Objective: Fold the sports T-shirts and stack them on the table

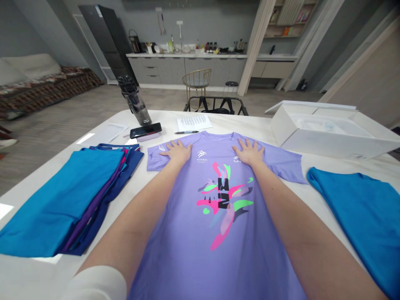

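Observation:
A purple T-shirt [193,233] lies spread face up on the white table, its collar at the far side and a colourful print on its chest. My left hand [177,152] rests flat on the shirt's left shoulder, fingers spread. On the opposite shoulder lies my right hand [249,152], also flat with its fingers apart. Both sleeves stretch outward past my hands. Left of the shirt is a stack of folded clothes [71,196], blue on top with purple and navy beneath. A blue folded garment [359,208] lies to the right.
Beyond the shirt are a pen [186,132], a printed sheet [194,122], a phone [145,130] and a dark water bottle [137,104]. An open white box [331,137] stands at the far right of the table [168,118]. Behind it are a chair [197,79] and a kitchen counter.

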Available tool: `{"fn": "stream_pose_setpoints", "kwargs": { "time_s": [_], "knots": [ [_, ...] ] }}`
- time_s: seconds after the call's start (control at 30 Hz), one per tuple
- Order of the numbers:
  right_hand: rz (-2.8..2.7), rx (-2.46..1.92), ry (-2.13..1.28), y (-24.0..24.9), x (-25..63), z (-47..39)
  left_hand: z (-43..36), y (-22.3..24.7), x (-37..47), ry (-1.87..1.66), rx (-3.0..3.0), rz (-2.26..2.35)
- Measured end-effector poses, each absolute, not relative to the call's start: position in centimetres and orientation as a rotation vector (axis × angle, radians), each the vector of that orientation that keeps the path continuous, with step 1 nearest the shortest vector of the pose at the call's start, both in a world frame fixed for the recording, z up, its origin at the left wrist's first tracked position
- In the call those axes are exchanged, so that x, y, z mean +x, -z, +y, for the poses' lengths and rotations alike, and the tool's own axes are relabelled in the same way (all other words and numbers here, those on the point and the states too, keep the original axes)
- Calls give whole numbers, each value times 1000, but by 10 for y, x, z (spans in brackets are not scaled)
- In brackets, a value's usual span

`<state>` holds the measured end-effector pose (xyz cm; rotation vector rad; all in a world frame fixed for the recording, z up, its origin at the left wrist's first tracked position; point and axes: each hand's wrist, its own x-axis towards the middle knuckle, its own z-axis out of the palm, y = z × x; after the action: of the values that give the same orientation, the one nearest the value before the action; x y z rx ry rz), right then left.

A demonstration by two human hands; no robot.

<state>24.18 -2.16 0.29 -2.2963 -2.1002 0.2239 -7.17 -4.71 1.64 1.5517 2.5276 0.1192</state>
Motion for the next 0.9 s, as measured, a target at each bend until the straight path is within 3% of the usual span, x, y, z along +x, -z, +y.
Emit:
{"fn": "stream_pose_setpoints", "kwargs": {
  "time_s": [0.37, 0.73, 0.9],
  "knots": [
    [-2103, -2252, -206, 2, 244, -19, -64, -22, -100, 89, 1669, 2453],
    [-2126, -2257, -210, 1, 245, -19, -33, -11, -95, -21, 1702, 2427],
    [-2118, -2219, -261, -5, 245, -18, -33, -12, -62, -123, 2200, 2212]
  ]
}}
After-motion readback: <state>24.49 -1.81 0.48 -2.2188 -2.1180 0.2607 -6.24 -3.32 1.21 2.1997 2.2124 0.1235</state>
